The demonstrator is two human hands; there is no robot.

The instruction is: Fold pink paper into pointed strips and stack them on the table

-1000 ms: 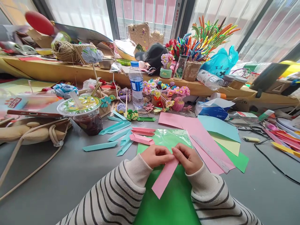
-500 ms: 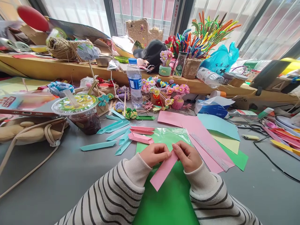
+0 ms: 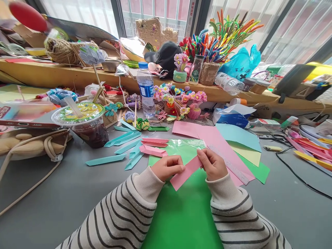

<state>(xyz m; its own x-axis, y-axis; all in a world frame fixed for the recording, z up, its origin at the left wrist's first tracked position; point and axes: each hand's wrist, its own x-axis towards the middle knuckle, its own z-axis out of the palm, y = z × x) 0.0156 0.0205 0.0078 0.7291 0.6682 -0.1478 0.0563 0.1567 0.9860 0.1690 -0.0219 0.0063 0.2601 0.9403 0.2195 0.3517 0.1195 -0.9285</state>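
Observation:
A pink paper strip (image 3: 187, 174) is stretched at a slant between my two hands, above a green sheet (image 3: 183, 214) in a clear sleeve. My left hand (image 3: 168, 167) pinches its edge near the lower left end, thumb on top. At the upper right end my right hand (image 3: 213, 164) grips it between thumb and fingers. Just beyond my left hand lie folded pink strips (image 3: 153, 150), and left of them several folded light-blue strips (image 3: 124, 138).
Pink sheets (image 3: 212, 135), a light-blue sheet (image 3: 238, 136) and a clear ruler (image 3: 234, 169) lie right of the sleeve. A lidded drink cup (image 3: 89, 133) and a water bottle (image 3: 146, 90) stand behind. Scissors (image 3: 278, 139) and a black cable (image 3: 287, 176) are at right.
The pink strip has swung to a flatter slant, its lower end rising. My hands have moved apart, the left one now nearer the lower end. The view has shifted slightly.

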